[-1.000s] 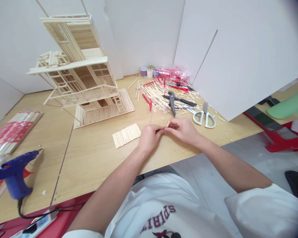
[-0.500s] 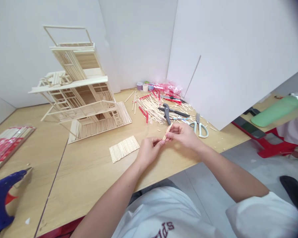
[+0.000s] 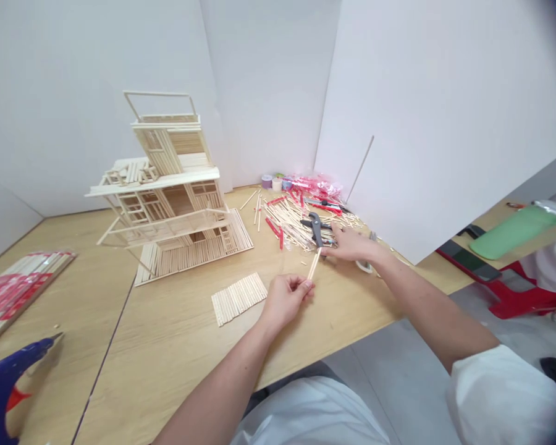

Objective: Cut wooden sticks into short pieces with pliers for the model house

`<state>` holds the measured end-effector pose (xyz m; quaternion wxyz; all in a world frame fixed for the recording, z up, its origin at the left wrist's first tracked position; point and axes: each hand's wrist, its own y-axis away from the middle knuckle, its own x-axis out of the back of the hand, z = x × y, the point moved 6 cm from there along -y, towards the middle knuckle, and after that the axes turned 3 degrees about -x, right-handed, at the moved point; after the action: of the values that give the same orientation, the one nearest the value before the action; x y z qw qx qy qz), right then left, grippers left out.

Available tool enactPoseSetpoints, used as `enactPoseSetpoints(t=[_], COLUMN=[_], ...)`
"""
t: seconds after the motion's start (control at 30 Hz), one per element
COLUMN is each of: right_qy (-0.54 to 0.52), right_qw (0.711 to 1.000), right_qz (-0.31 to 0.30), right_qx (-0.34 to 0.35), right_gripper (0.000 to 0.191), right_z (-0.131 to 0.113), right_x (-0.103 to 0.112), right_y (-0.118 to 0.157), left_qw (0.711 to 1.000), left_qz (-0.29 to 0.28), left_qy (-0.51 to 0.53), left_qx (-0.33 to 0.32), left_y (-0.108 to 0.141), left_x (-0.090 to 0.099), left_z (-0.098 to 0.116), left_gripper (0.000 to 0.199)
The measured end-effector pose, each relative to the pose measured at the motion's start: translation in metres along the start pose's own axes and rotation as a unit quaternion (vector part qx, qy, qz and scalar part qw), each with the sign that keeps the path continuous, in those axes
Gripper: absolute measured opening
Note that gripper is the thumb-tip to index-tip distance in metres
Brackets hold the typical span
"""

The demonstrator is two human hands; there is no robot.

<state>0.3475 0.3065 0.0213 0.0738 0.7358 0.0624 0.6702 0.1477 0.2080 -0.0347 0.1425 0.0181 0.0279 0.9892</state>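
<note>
My left hand (image 3: 287, 298) is closed, pinching a pair of thin wooden sticks (image 3: 314, 264) that point up and away. My right hand (image 3: 351, 243) reaches over the dark-handled pliers (image 3: 315, 228), its fingers apart around the handles; whether it touches them I cannot tell. Under the pliers spreads a pile of loose wooden sticks (image 3: 290, 217). To the left of my left hand lies a small panel of sticks (image 3: 240, 298) set side by side. Scissors (image 3: 364, 266) are mostly hidden beneath my right wrist.
A multi-storey stick model house (image 3: 176, 198) stands at the back left. Bagged sticks (image 3: 21, 287) and a blue glue gun (image 3: 13, 380) lie at the far left. A utility knife (image 3: 327, 204) rests by the pile. White boards (image 3: 398, 123) wall the table. A green bottle (image 3: 514, 232) is at right.
My right hand has let go of the sticks and moved forward to the pliers. My left hand keeps the sticks. The view has tilted up somewhat.
</note>
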Motion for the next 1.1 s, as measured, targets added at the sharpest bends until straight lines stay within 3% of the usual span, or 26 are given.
enactPoseSetpoints(t=[0.1, 0.27, 0.5, 0.67, 0.73, 0.8, 0.97, 1.1], right_qy=[0.018, 0.03, -0.041, -0.16, -0.269, -0.336, -0.361, -0.34], right_qw=[1.0, 0.998, 0.997, 0.983, 0.95, 0.923, 0.911, 0.917], right_qz=[0.006, 0.041, 0.068, -0.048, -0.13, -0.174, -0.195, -0.206], right_qx=[-0.014, -0.03, 0.009, 0.082, 0.09, 0.073, 0.048, 0.045], right_gripper=[0.097, 0.072, 0.039, 0.026, 0.026, 0.026, 0.018, 0.026], right_z=[-0.007, -0.011, -0.005, 0.005, 0.008, 0.013, 0.018, 0.015], right_x=[-0.005, -0.003, 0.026, 0.029, 0.019, 0.009, -0.006, -0.008], right_y=[-0.007, -0.015, 0.001, 0.058, 0.083, 0.101, 0.12, 0.125], left_qw=[1.0, 1.0, 1.0, 0.985, 0.969, 0.953, 0.937, 0.93], left_qz=[0.001, 0.008, 0.009, 0.035, 0.047, 0.055, 0.051, 0.038], left_qy=[-0.002, 0.003, -0.006, -0.161, -0.232, -0.285, -0.337, -0.353], left_qx=[-0.003, 0.002, -0.002, -0.048, -0.071, -0.084, -0.083, -0.091], left_y=[0.0, -0.003, -0.003, 0.002, 0.004, 0.006, 0.007, 0.007], left_x=[0.0, 0.002, 0.004, 0.01, 0.012, 0.012, 0.01, 0.005], left_z=[-0.001, -0.005, -0.003, 0.017, 0.026, 0.031, 0.033, 0.033], left_gripper=[0.032, 0.034, 0.031, 0.028, 0.026, 0.025, 0.025, 0.026])
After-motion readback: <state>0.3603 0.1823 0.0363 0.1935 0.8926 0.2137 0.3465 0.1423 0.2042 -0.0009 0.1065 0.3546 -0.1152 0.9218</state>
